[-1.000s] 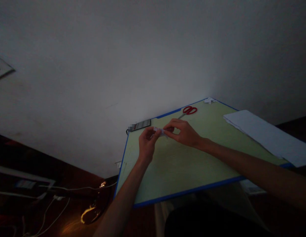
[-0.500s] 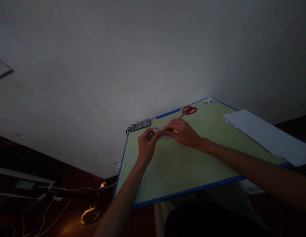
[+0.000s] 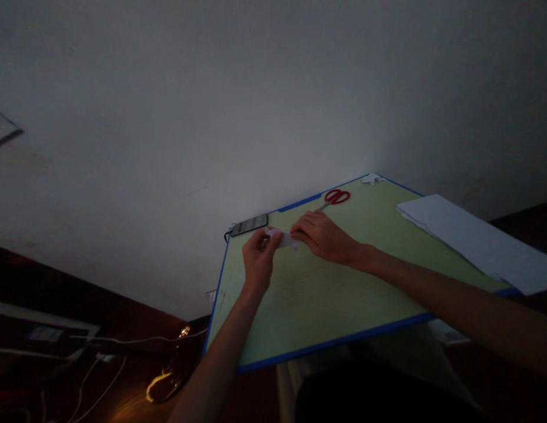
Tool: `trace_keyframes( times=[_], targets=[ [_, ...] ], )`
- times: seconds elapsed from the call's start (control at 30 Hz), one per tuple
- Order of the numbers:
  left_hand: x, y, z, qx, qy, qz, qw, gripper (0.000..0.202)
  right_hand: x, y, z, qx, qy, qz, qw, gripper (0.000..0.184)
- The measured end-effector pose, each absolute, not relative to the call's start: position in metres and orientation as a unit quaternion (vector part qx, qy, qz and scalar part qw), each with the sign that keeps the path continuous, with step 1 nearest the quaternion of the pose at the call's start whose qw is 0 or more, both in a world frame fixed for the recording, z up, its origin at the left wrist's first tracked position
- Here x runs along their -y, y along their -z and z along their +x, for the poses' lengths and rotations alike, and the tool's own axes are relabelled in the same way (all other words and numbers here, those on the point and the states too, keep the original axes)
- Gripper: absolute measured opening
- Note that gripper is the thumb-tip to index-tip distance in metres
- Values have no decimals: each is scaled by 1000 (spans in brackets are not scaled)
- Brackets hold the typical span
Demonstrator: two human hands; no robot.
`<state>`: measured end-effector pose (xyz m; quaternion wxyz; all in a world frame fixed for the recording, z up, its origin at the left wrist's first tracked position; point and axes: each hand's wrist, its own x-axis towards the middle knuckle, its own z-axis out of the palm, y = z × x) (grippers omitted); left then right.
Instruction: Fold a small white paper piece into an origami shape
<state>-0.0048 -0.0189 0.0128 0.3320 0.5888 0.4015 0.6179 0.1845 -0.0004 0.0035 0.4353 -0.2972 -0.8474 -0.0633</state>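
Observation:
A small piece of white paper (image 3: 286, 239) is stretched between my two hands, a little above the table. My left hand (image 3: 259, 255) pinches its left end between thumb and fingers. At the right end, the fingertips of my right hand (image 3: 321, 235) are closed on the same paper. Its folds are too small and dim to make out. Just beyond my right hand lies a pair of scissors (image 3: 337, 197) with red handles, the blades partly hidden behind that hand. A phone (image 3: 249, 225) rests beyond my left hand at the table's edge.
The pale green table (image 3: 326, 299) has blue edging and stands against a grey wall (image 3: 273, 106). White paper sheets (image 3: 471, 241) overhang its right side. Paper scraps (image 3: 372, 178) lie at the far corner. White cables (image 3: 145, 338) run at lower left.
My hands have drawn slightly apart, the left one shifting a little to the left, so more of the paper shows between them. Both still grip it.

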Motion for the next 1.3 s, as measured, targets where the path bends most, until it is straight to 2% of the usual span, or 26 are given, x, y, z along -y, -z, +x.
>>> trace_keyframes(
  times=[0.13, 0.23, 0.3, 0.47, 0.8, 0.87, 0.97, 1.03, 1.2, 1.3],
  targets=[
    [21, -13, -6, -407, -606, 593, 341, 28, 3, -4, 185, 852, 121, -311, 404, 21],
    [20, -12, -8, -409, -579, 619, 338, 26, 0, -2, 187, 859, 117, -291, 405, 19],
    [19, -12, -9, -413, -571, 628, 330, 25, -2, -1, 188, 857, 88, -273, 428, 18],
    [15, -12, -11, -414, -600, 593, 341, 28, -1, -5, 191, 792, -34, -265, 549, 16],
    [12, -9, -11, -378, -615, 588, 366, 29, -2, 2, 184, 722, -194, -306, 589, 52],
    [13, -9, -10, -368, -610, 596, 372, 29, -3, 2, 183, 713, -212, -317, 588, 48],
    [16, -9, -8, -372, -597, 603, 377, 30, -4, 0, 183, 717, -223, -314, 581, 29],
    [18, -9, -7, -383, -584, 609, 378, 32, -3, -2, 184, 724, -227, -297, 581, 24],
    [19, -8, -7, -398, -559, 641, 344, 28, 0, -7, 185, 736, -235, -265, 577, 17],
    [19, -8, -7, -398, -573, 632, 337, 24, 1, -9, 188, 733, -256, -269, 569, 22]
  ],
)
